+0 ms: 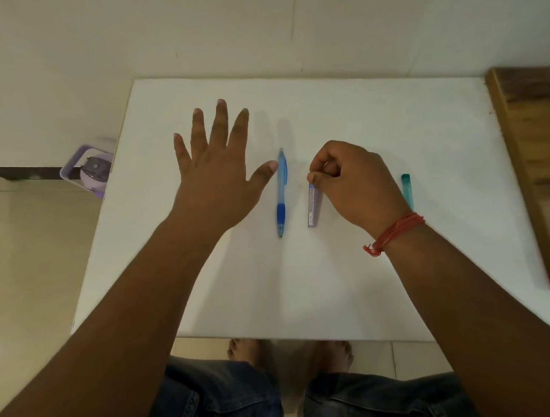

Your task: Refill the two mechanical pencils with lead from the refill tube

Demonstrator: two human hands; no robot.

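Observation:
A blue mechanical pencil [281, 193] lies on the white table [342, 290], tip pointing toward me. To its right lies a purple lead refill tube [313, 210]. My right hand [356, 186] has its fingers curled, and the thumb and fingertips pinch the tube's far end. A teal mechanical pencil [407, 189] lies further right, partly hidden behind my right wrist. My left hand [215, 171] hovers flat over the table with its fingers spread. Its thumb tip is just beside the blue pencil and it holds nothing.
A wooden board [531, 150] runs along the table's right side. A purple bottle with a handle [92, 172] stands on the floor at the left. A pale wall rises behind the table. My knees and feet show below the near edge.

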